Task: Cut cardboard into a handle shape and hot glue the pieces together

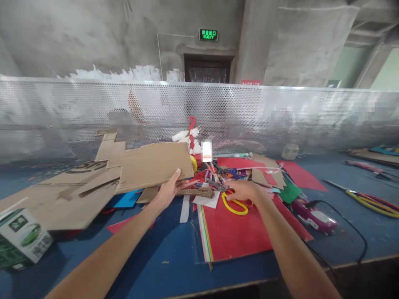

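Observation:
My left hand (170, 189) is closed on the right end of a brown cardboard piece (152, 166), thumb on top and fingers beneath. The cardboard is tilted up above the table. Closed around scissors (235, 207) with yellow and red handles is my right hand (245, 191). The scissors' blades point left, toward the cardboard, and stay apart from it. Beneath that hand lies a stack of red sheets (237, 236) in a clear sleeve. A narrow cardboard strip (196, 192) and a white paper piece (208, 200) lie between my hands.
Larger cardboard sheets (59, 199) and a green-and-white carton (25, 238) occupy the left. A purple device (313, 216) with a black cable and larger scissors (364, 197) lie on the right. Behind the cluttered blue table (149, 257) rises a perforated metal screen (149, 108).

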The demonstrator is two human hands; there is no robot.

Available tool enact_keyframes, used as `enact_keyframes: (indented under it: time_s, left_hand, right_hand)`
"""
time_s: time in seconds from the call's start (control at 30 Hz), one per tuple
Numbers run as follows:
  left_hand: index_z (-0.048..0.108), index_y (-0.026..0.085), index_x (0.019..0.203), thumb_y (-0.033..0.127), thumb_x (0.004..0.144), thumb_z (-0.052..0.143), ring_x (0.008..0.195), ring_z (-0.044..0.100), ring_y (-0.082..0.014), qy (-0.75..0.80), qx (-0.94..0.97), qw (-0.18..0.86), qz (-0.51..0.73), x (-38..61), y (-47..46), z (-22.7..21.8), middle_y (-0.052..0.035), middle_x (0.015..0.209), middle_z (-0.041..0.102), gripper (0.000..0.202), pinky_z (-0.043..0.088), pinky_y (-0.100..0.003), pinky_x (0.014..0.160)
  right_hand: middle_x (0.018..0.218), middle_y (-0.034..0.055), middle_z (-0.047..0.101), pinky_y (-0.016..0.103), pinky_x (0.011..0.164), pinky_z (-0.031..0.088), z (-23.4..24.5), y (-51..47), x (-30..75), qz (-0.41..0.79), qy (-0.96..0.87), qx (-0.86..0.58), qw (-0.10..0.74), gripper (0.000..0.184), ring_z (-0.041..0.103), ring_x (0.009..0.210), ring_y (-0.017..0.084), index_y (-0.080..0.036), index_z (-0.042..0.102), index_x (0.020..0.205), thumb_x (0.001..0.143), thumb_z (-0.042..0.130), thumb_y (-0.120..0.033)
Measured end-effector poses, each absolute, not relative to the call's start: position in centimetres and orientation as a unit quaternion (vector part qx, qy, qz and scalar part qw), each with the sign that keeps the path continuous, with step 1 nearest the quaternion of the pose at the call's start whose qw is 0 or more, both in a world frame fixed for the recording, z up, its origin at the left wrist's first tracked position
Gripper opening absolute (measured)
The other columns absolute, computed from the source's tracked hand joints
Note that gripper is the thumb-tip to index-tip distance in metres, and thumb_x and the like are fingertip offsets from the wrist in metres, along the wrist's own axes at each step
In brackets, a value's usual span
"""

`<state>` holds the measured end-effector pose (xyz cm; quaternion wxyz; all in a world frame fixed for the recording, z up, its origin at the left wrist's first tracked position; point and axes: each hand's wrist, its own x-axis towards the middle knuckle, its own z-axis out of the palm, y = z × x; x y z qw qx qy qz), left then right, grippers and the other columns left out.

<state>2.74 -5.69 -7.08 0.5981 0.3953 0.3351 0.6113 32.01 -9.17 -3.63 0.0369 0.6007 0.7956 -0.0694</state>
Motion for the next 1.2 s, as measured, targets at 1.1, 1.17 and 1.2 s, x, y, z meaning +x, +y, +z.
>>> enact_keyframes:
  time_s: [1.1, 1.17, 1.2]
  left_hand:
    - [0.074, 0.011, 0.091, 0.038, 0.079, 0.081, 0.061, 0.070, -0.0174, 0.350, 0.433, 0.575, 0.600, 3.4, -5.3, -8.9, -0.0091, 0.081, 0.078, 0.030, 0.060, -0.029, 0.066]
    - [0.074, 0.012, 0.094, 0.037, 0.080, 0.081, 0.062, 0.070, -0.0178, 0.353, 0.432, 0.571, 0.602, 3.4, -5.3, -8.8, -0.0091, 0.083, 0.079, 0.030, 0.060, -0.030, 0.067]
    - [0.074, 0.013, 0.095, 0.037, 0.079, 0.081, 0.062, 0.070, -0.0181, 0.356, 0.431, 0.570, 0.602, 3.3, -5.3, -8.8, -0.0091, 0.084, 0.079, 0.030, 0.060, -0.031, 0.068]
  right_hand:
    - [0.111, 0.0151, 0.076, 0.038, 0.085, 0.052, -2.9, -11.1, 30.8, -0.016, 0.735, 0.671, 0.101, 0.057, 0.071, 0.107, 0.034, -0.023, 0.068, 0.120, 0.068, 0.083, -0.039]
    - [0.104, 0.0158, 0.077, 0.038, 0.082, 0.053, -2.8, -10.9, 30.9, -0.022, 0.740, 0.665, 0.102, 0.051, 0.072, 0.102, 0.035, -0.020, 0.070, 0.115, 0.067, 0.081, -0.035]
    - [0.103, 0.0167, 0.077, 0.038, 0.080, 0.053, -2.8, -10.8, 30.9, -0.024, 0.742, 0.662, 0.101, 0.048, 0.073, 0.100, 0.035, -0.019, 0.071, 0.113, 0.067, 0.079, -0.033]
